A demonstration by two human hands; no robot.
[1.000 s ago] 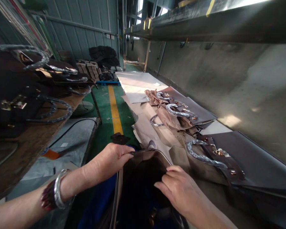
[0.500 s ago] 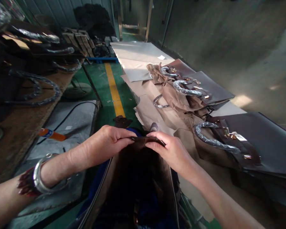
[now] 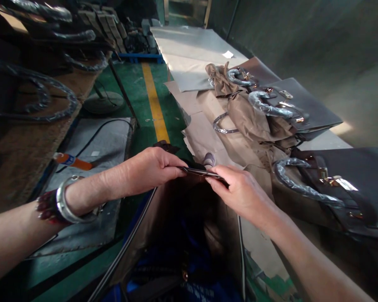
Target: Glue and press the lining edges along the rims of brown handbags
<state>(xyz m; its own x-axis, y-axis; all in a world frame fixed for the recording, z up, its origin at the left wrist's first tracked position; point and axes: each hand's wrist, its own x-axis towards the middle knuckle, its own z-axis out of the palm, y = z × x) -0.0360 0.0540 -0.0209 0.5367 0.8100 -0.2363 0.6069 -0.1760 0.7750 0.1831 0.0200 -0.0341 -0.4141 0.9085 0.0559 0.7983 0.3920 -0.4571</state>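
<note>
A dark brown leather bag (image 3: 182, 226) lies in front of me with its far top edge raised. My left hand (image 3: 148, 170), with a silver bangle and dark beads on the wrist, pinches that edge from the left. My right hand (image 3: 241, 193) pinches the same edge from the right, the fingertips of both hands almost meeting. The bag's inside is dark and something blue shows under it.
Brown paper sheets (image 3: 204, 134) cover the bench on the right, where several brown handbags (image 3: 290, 113) with plastic-wrapped handles lie. A bigger dark bag (image 3: 349, 184) lies nearest. On the left, a wooden table (image 3: 28, 147) holds dark bags. A yellow line (image 3: 154, 105) runs along the green floor.
My right hand came up from the bag's side to its top edge and both hands pressed that edge flat together. My view tilted downward.
</note>
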